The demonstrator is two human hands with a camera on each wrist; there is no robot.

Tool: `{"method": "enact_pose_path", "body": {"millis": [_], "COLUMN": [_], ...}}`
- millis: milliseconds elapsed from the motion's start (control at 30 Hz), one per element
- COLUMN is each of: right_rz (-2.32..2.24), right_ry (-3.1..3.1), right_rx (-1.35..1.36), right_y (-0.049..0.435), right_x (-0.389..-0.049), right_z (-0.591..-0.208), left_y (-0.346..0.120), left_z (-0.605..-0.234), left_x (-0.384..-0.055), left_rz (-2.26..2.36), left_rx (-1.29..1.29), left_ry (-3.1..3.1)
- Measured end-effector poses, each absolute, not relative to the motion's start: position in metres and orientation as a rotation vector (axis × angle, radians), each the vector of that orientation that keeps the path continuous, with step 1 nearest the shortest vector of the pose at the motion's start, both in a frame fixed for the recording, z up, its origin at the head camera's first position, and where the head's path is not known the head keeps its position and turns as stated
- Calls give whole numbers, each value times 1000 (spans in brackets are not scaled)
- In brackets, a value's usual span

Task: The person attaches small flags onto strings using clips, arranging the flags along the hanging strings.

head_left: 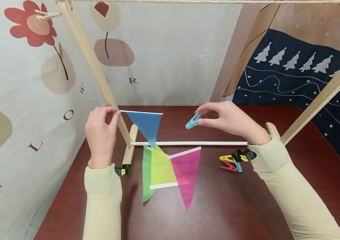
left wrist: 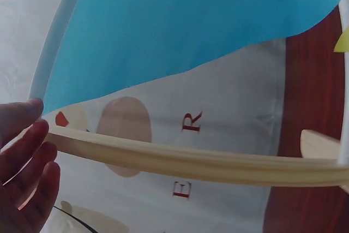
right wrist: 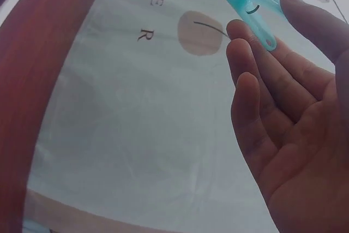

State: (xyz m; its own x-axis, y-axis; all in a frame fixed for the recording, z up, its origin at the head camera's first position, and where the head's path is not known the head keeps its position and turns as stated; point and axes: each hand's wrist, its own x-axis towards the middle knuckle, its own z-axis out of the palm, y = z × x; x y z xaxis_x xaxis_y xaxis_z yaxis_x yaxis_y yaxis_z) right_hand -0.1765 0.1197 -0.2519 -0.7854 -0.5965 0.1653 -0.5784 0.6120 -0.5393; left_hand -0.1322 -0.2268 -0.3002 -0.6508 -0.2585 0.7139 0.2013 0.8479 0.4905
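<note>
My left hand (head_left: 100,133) pinches the left end of the white top edge of a blue triangular pennant (head_left: 145,125), which hangs point down above the table. In the left wrist view the thumb and index finger hold that corner of the blue cloth (left wrist: 142,31). My right hand (head_left: 225,118) pinches a light blue clothespin (head_left: 193,120) between thumb and fingers, to the right of the pennant and apart from it. Below lie a pink pennant (head_left: 188,173), a yellow pennant (head_left: 162,168) and a green pennant (head_left: 146,176), overlapping on the table.
A wooden frame has a left post (head_left: 93,63), a right post (head_left: 323,96) and a white crossbar (head_left: 188,143) low between them. A rope (head_left: 206,2) runs across the top. Yellow (head_left: 226,158) and red clothespins (head_left: 229,167) lie with a blue one near the right wrist.
</note>
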Motion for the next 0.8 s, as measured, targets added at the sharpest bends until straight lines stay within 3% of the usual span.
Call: {"method": "enact_pose_path", "body": {"millis": [800], "right_rz": [-675], "right_ry": [2818], "right_rx": [-1301], "right_y": [103], "right_x": [-179], "right_z": [-201], "left_y": [-237], "left_z": [-260], "left_x": [-136], "left_rz": [-486], "left_rx": [-16], "left_ry": [-2167]}}
